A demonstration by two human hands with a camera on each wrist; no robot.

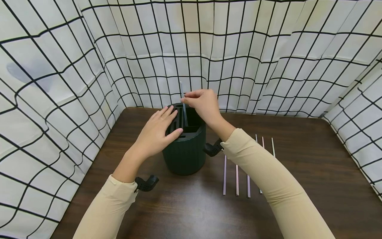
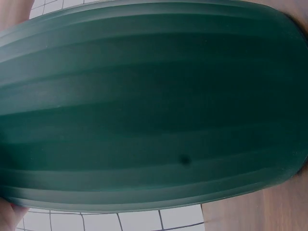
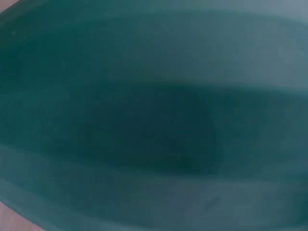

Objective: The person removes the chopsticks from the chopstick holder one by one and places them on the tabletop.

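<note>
A dark green ribbed utensil holder [image 1: 184, 156] stands upright on the table, its slotted top facing up. My left hand [image 1: 156, 132] rests on the left of that top, fingers extended and thumb spread along the near rim. With thumb and fingertips, my right hand [image 1: 204, 103] pinches a pale blue chopstick [image 1: 184, 114] near its upper part. The chopstick stands nearly upright, its lower end down inside the open compartment. Both wrist views are mostly filled by the holder's ribbed wall [image 2: 154, 96]. A bit of a left-hand finger [image 2: 7, 216] shows at the left wrist view's lower corner.
Right of the holder, several pastel chopsticks [image 1: 237, 181] lie side by side on the dark wooden table [image 1: 179, 205], partly hidden under my right sleeve [image 1: 268, 176]. White cloth walls with black grid lines [image 1: 232, 66] enclose the table's back and sides.
</note>
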